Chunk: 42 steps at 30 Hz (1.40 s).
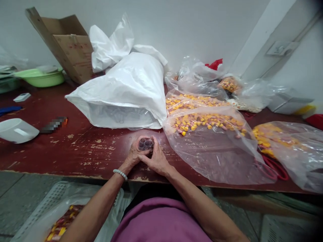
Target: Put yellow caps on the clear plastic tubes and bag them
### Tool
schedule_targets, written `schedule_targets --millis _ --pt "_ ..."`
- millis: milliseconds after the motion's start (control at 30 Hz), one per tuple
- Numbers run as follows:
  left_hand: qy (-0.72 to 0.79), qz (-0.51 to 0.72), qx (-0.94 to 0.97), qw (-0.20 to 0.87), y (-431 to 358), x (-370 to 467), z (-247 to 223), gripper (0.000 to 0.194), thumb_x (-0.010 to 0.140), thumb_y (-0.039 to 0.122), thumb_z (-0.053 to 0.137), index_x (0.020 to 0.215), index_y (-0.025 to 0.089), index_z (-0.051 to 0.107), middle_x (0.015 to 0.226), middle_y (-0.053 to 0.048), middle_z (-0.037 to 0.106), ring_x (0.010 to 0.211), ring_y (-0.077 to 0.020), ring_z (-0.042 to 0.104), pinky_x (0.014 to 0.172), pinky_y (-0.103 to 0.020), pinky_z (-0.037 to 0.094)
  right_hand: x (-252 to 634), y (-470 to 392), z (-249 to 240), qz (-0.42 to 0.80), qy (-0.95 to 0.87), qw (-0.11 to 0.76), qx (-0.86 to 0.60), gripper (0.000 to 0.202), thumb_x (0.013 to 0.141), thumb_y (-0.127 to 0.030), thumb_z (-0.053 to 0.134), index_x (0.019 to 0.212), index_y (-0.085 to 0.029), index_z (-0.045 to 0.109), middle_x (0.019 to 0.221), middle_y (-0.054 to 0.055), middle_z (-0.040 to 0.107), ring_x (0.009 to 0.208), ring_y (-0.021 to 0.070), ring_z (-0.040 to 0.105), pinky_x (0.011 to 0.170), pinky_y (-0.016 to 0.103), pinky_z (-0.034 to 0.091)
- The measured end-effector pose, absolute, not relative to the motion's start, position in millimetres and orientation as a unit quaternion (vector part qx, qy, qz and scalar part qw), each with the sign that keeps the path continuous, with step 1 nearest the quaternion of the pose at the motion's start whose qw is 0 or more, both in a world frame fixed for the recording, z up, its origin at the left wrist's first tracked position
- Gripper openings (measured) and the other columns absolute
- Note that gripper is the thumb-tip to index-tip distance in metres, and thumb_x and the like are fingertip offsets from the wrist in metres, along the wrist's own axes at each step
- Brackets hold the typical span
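Near the table's front edge, my left hand [135,153] and my right hand [156,158] close round a small bundle of clear round tubes [145,144], their open ends facing up. A pale bead bracelet circles my left wrist. Behind the hands lies a large white sack [136,80], its mouth open towards me, with clear pieces inside. To the right, an open clear plastic bag [209,154] holds many small yellow and pink pieces [209,121].
The red table [63,154] also bears a white scoop [19,130], a green basin [41,78], a cardboard box [75,53] and another bag of yellow pieces [287,144]. Below the front edge stands a white crate [42,208].
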<state>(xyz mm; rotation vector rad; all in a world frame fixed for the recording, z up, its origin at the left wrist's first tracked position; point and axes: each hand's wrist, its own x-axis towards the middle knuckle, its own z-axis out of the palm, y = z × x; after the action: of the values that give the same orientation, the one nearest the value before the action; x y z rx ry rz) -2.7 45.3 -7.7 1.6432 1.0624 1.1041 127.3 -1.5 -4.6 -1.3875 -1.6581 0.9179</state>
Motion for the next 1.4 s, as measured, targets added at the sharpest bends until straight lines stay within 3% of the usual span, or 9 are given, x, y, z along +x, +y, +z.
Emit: schedule_targets --millis 233,333,400,500,600,867,1067,1233,1400 --pt "0.473 0.443 0.670 0.362 40 10 -7 0.047 0.052 0.022 0.079 0.094 0.016 0.059 0.085 -0.005 0.067 0.077 -0.0198 0.065 0.073 -0.032 0.053 143 -30 14 0.300 -0.682 0.391 -0.541 0.103 0.071 -0.044 0.068 0.146 -0.009 0.007 0.148 0.023 0.026 0.137 0.0313 0.027 0.109 0.050 0.031" --pt "0.476 0.447 0.652 0.385 41 12 -12 0.051 0.053 0.026 0.079 0.098 0.016 0.057 0.082 -0.004 0.067 0.072 -0.0189 0.066 0.068 -0.031 0.054 179 -38 35 0.150 -0.728 0.471 -0.476 0.062 0.082 -0.027 0.057 0.139 -0.018 0.033 0.135 0.014 0.048 0.127 0.0230 0.043 0.105 0.042 0.038" --pt "0.470 0.450 0.643 0.404 41 13 -15 0.052 0.054 0.027 0.079 0.098 0.016 0.056 0.079 -0.003 0.067 0.070 -0.0181 0.066 0.067 -0.030 0.054 213 -27 42 0.067 -0.704 0.499 -0.500 0.035 0.086 -0.016 0.048 0.119 -0.022 0.054 0.117 0.008 0.061 0.111 0.0191 0.054 0.098 0.037 0.043" --pt "0.469 0.450 0.643 0.406 40 16 -15 0.052 0.055 0.026 0.079 0.100 0.016 0.054 0.079 -0.003 0.067 0.069 -0.0176 0.066 0.064 -0.030 0.054 259 9 34 0.033 -0.647 0.425 -0.632 0.021 0.084 -0.012 0.045 0.094 -0.018 0.063 0.095 0.007 0.066 0.091 0.0185 0.060 0.084 0.033 0.047" --pt "0.467 0.443 0.645 0.411 38 18 -15 0.051 0.055 0.024 0.079 0.100 0.016 0.054 0.080 -0.004 0.068 0.069 -0.0179 0.067 0.063 -0.029 0.054 281 45 9 0.024 -0.637 0.350 -0.687 0.016 0.081 -0.014 0.051 0.090 -0.014 0.065 0.094 0.012 0.066 0.091 0.0223 0.058 0.086 0.036 0.044" --pt "0.448 0.443 0.632 0.451 36 19 -15 0.050 0.055 0.020 0.078 0.098 0.016 0.053 0.081 -0.003 0.067 0.072 -0.0164 0.065 0.067 -0.028 0.053 284 46 -1 0.017 -0.602 0.364 -0.710 0.020 0.084 -0.019 0.049 0.095 -0.013 0.064 0.094 0.013 0.064 0.091 0.0227 0.056 0.083 0.036 0.044" --pt "0.429 0.411 0.644 0.481 30 21 -8 0.048 0.056 0.019 0.077 0.098 0.016 0.054 0.084 -0.004 0.067 0.073 -0.0155 0.064 0.069 -0.027 0.051 247 -10 48 0.066 -0.655 0.507 -0.557 0.022 0.087 -0.021 0.051 0.106 -0.022 0.061 0.102 0.007 0.060 0.093 0.0177 0.058 0.079 0.032 0.049" --pt "0.423 0.396 0.662 0.475 28 21 -6 0.047 0.057 0.022 0.078 0.098 0.016 0.055 0.086 -0.004 0.067 0.075 -0.0159 0.063 0.072 -0.028 0.051 203 -19 46 0.093 -0.751 0.461 -0.463 0.033 0.084 -0.009 0.047 0.111 -0.023 0.058 0.103 0.008 0.060 0.100 0.0194 0.057 0.087 0.035 0.049" --pt "0.411 0.398 0.672 0.471 27 21 -3 0.045 0.058 0.023 0.077 0.096 0.015 0.055 0.085 -0.003 0.065 0.072 -0.0144 0.062 0.070 -0.026 0.050 195 -15 29 0.100 -0.778 0.429 -0.447 0.038 0.083 -0.009 0.045 0.119 -0.022 0.052 0.106 0.008 0.061 0.100 0.0207 0.057 0.089 0.037 0.048"
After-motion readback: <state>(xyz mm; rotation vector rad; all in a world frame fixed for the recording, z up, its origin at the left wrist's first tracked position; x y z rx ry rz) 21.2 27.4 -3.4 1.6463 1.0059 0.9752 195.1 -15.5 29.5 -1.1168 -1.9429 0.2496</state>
